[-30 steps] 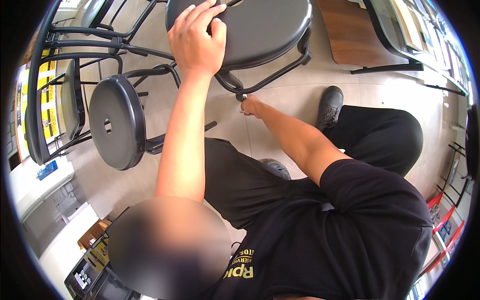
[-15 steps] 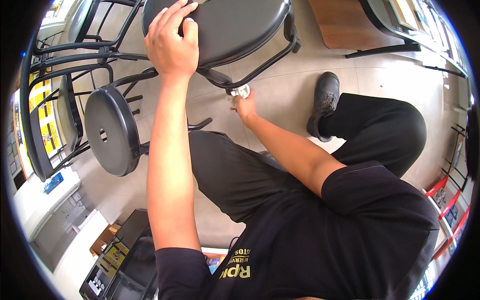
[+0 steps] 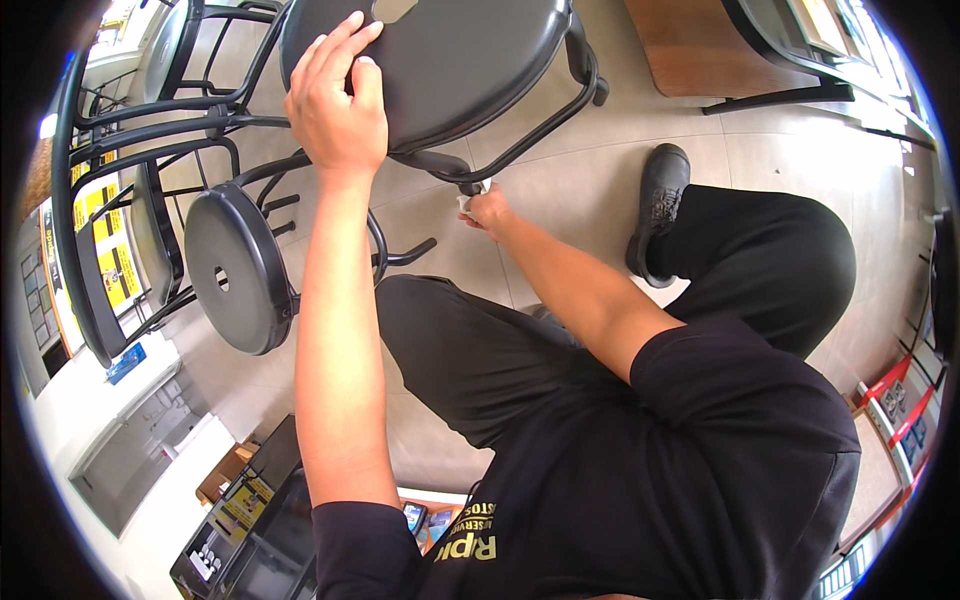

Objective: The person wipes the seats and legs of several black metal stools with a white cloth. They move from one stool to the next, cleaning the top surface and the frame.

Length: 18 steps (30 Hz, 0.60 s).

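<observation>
A black stool with a round padded seat (image 3: pixel 465 70) stands in front of me at the top of the view. On the left side of that seat lies my left hand (image 3: pixel 338 120), open, its fingers spread across the surface. Lower down, my right hand (image 3: pixel 489 212) is closed round a crumpled white cloth (image 3: pixel 464 204) against the stool's black tubular leg (image 3: pixel 468 186). Much of the cloth is hidden by the hand, and its exact kind is hard to make out.
A second black stool (image 3: pixel 228 275) lies tipped on its side at left, near stacked black chair frames (image 3: pixel 150 125). A brown wooden panel (image 3: pixel 690 50) is at top right. My black shoe (image 3: pixel 660 205) rests on the tiled floor (image 3: pixel 570 200). A black cabinet (image 3: pixel 265 530) sits lower left.
My right hand has shifted slightly down and left along the stool leg, covering more of the white cloth. My left hand has slid slightly left with the seat in view.
</observation>
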Each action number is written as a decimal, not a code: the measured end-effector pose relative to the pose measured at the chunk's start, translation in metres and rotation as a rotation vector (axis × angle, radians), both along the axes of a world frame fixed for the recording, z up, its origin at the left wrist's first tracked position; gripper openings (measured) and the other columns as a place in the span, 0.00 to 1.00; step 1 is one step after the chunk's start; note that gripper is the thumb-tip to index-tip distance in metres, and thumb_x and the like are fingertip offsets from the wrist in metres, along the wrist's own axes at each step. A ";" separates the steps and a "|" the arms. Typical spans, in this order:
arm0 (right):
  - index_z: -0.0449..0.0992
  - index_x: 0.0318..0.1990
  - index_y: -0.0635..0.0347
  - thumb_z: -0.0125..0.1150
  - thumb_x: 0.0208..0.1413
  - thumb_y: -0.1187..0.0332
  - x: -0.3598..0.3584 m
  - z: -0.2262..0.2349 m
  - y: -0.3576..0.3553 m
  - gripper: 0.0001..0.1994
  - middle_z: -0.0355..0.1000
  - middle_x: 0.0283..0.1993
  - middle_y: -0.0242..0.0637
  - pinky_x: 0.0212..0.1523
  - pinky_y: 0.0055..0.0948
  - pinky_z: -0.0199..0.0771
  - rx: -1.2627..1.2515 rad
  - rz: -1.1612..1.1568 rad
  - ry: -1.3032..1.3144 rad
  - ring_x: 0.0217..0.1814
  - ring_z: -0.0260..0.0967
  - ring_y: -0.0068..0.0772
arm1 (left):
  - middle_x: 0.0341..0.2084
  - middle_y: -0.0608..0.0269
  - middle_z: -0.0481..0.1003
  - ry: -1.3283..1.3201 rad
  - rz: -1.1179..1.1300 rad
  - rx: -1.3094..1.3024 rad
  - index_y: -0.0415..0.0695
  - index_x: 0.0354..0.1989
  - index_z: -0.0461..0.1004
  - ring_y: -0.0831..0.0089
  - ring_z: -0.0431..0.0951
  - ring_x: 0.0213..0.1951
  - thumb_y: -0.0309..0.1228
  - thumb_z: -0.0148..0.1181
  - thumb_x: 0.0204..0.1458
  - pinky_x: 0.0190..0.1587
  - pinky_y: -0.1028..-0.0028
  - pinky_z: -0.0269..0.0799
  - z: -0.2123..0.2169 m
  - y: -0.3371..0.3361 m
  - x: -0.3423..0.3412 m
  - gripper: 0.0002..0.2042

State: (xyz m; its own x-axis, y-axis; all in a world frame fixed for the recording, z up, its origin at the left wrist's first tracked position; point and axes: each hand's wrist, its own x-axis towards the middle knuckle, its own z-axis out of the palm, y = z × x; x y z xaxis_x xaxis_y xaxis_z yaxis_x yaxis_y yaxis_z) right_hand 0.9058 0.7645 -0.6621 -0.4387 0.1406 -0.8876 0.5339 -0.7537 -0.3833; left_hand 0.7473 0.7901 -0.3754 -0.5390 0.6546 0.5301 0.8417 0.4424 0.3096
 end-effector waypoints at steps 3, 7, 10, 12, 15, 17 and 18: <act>0.60 0.69 0.58 0.56 0.64 0.74 -0.003 0.017 -0.004 0.26 0.80 0.47 0.44 0.30 0.33 0.81 0.094 -0.014 -0.008 0.33 0.82 0.34 | 0.57 0.73 0.83 0.006 0.007 0.033 0.55 0.50 0.87 0.59 0.77 0.63 0.28 0.57 0.58 0.69 0.60 0.68 -0.002 0.000 -0.001 0.16; 0.67 0.68 0.59 0.57 0.61 0.76 -0.004 0.022 0.028 0.26 0.82 0.43 0.43 0.30 0.34 0.82 0.251 0.454 0.022 0.33 0.83 0.35 | 0.57 0.71 0.83 0.017 -0.019 0.035 0.53 0.49 0.87 0.57 0.77 0.63 0.26 0.57 0.58 0.69 0.60 0.68 -0.001 -0.001 -0.003 0.16; 0.71 0.66 0.58 0.57 0.59 0.77 0.002 0.010 0.068 0.25 0.82 0.43 0.42 0.32 0.35 0.81 0.312 0.769 0.209 0.35 0.83 0.35 | 0.58 0.71 0.83 -0.003 -0.020 0.032 0.52 0.50 0.87 0.57 0.77 0.63 0.27 0.56 0.58 0.69 0.60 0.68 0.003 0.001 -0.001 0.16; 0.72 0.65 0.56 0.57 0.58 0.77 0.012 0.007 0.076 0.25 0.82 0.46 0.42 0.34 0.36 0.82 0.240 0.633 0.260 0.39 0.84 0.36 | 0.58 0.71 0.82 -0.009 -0.016 0.019 0.53 0.51 0.87 0.57 0.77 0.63 0.27 0.56 0.58 0.69 0.60 0.68 0.003 0.003 0.000 0.16; 0.68 0.68 0.49 0.55 0.57 0.78 0.043 0.008 0.113 0.29 0.80 0.52 0.40 0.40 0.33 0.83 0.022 0.427 0.320 0.46 0.83 0.38 | 0.59 0.72 0.82 0.014 0.009 -0.005 0.53 0.51 0.86 0.58 0.77 0.64 0.27 0.56 0.58 0.69 0.60 0.68 0.004 -0.001 0.002 0.16; 0.69 0.64 0.55 0.56 0.57 0.77 0.057 0.013 0.144 0.25 0.79 0.49 0.40 0.42 0.35 0.83 0.032 0.087 0.300 0.47 0.82 0.39 | 0.59 0.72 0.82 0.032 0.013 -0.019 0.53 0.52 0.86 0.58 0.76 0.65 0.27 0.56 0.58 0.70 0.60 0.67 0.002 -0.005 -0.001 0.17; 0.69 0.62 0.57 0.55 0.57 0.77 0.063 0.003 0.169 0.23 0.79 0.48 0.41 0.41 0.35 0.83 0.018 -0.158 0.222 0.45 0.82 0.39 | 0.59 0.72 0.81 0.014 0.003 -0.009 0.53 0.52 0.86 0.58 0.76 0.65 0.27 0.57 0.58 0.70 0.60 0.67 0.000 0.001 -0.001 0.17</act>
State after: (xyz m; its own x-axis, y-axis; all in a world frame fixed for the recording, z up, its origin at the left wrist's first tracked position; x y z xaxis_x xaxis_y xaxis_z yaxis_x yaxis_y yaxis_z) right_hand 0.9687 0.9336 -0.6594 -0.5935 0.2377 -0.7689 0.3120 -0.8127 -0.4921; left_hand 0.7464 0.7908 -0.3752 -0.5333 0.6580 0.5317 0.8447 0.4473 0.2939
